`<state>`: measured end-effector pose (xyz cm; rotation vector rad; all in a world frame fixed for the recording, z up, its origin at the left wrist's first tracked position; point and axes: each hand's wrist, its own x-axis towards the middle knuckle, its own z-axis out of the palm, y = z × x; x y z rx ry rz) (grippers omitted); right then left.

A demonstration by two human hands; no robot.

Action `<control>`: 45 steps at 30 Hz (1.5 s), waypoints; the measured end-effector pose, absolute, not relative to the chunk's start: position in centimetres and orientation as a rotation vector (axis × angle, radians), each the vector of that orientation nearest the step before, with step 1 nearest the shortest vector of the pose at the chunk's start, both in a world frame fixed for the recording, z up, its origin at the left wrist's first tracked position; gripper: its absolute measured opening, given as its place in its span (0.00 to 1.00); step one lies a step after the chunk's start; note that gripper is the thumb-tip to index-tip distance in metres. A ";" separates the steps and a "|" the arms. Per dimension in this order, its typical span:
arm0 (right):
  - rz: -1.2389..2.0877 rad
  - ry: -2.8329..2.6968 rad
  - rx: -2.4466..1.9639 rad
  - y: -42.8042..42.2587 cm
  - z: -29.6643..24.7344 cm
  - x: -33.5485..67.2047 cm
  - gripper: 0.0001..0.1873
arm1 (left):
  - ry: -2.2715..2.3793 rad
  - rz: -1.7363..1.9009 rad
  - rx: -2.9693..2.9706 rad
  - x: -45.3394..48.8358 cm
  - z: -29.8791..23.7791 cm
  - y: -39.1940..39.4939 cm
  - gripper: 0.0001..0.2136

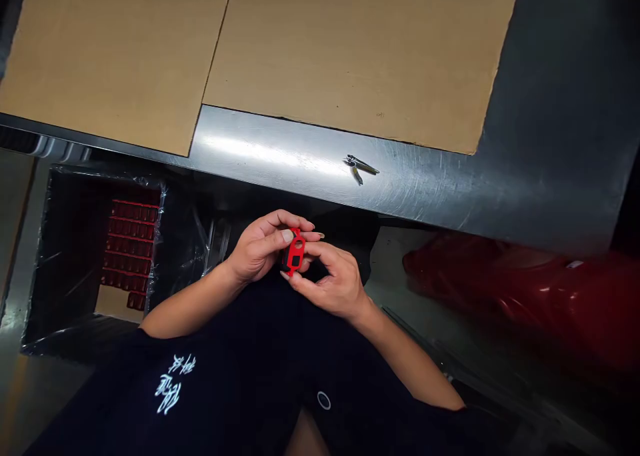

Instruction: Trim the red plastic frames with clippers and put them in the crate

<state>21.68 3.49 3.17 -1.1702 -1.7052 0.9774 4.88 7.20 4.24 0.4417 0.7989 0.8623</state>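
"What sits furthest left, off the steel bench (280, 153)?"

"Below the bench's front edge stands a bin lined with clear plastic (43, 263), holding rows of red plastic pieces (130, 253)."

"And the person's left hand (260, 246)?"

"Just below the bench, closed, with the thumb pressed on a red plastic part (295, 253) and the fingers curled over its top."

"Where is that part?"

"Held between both hands, in front of the bench edge and not touching it. It shows a round hole above a dark square opening."

"The right hand (337, 286)?"

"Also closed, pinching the part's lower end with curved fingers. Exactly which fingers bear on it is hard to tell."

"What comes further right?"

"On the bench lies a small metal tool (361, 168), too small to identify. Past it, below the bench, a blurred glossy red mass (550, 296) bulges."
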 end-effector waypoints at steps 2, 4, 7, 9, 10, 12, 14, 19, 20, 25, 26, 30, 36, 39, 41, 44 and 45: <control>0.976 -1.716 -1.150 3.5 3.3 21.6 0.13 | 0.802 0.876 0.488 4.7 4.3 7.1 0.12; 0.971 -1.724 -1.129 3.4 3.3 21.6 0.15 | 0.799 0.895 0.549 4.5 4.2 7.0 0.11; 0.936 -1.743 -1.099 3.2 3.1 21.7 0.17 | 0.773 0.881 0.626 4.1 4.1 6.8 0.09; 0.924 -1.751 -1.092 3.1 3.0 21.7 0.18 | 0.757 0.849 0.664 3.8 4.0 6.7 0.09; 0.927 -1.749 -1.093 3.1 2.9 21.8 0.18 | 0.750 0.832 0.679 3.6 3.9 6.6 0.10; 0.936 -1.740 -1.099 3.0 2.9 21.8 0.19 | 0.729 0.800 0.704 3.3 3.8 6.4 0.11; 0.929 -1.740 -1.092 3.0 2.9 21.8 0.19 | 0.708 0.767 0.745 3.0 3.8 6.2 0.13; 0.917 -1.780 -1.070 3.1 3.0 21.8 0.18 | 0.708 0.716 0.988 2.0 4.2 5.9 0.22; 0.916 -1.793 -1.066 3.1 3.0 21.8 0.17 | 0.720 0.707 1.043 1.8 4.3 5.8 0.24; 0.987 -1.807 -1.034 3.3 2.8 22.0 0.16 | 0.809 0.626 1.135 1.5 4.3 5.4 0.32; 1.004 -1.802 -1.028 3.4 2.7 21.9 0.16 | 0.815 0.613 1.121 1.5 4.3 5.3 0.32; 1.014 -1.788 -1.001 4.0 2.6 21.9 0.18 | 0.830 0.597 1.091 1.7 4.3 5.7 0.31; 1.352 -1.610 -0.940 4.3 2.7 23.1 0.21 | 0.913 0.581 1.229 2.3 4.8 6.5 0.29; 1.604 -1.374 -0.844 4.1 2.5 23.9 0.18 | 0.943 0.568 1.374 2.5 5.0 6.4 0.28; 1.742 -1.210 -0.807 3.9 2.3 24.1 0.13 | 0.935 0.547 1.441 2.5 5.0 6.2 0.30; 1.901 -1.038 -0.785 3.7 2.3 24.3 0.13 | 0.913 0.529 1.523 2.4 4.9 6.0 0.33; 1.934 -0.997 -0.778 3.7 2.3 24.3 0.14 | 0.903 0.535 1.568 2.4 4.8 6.0 0.34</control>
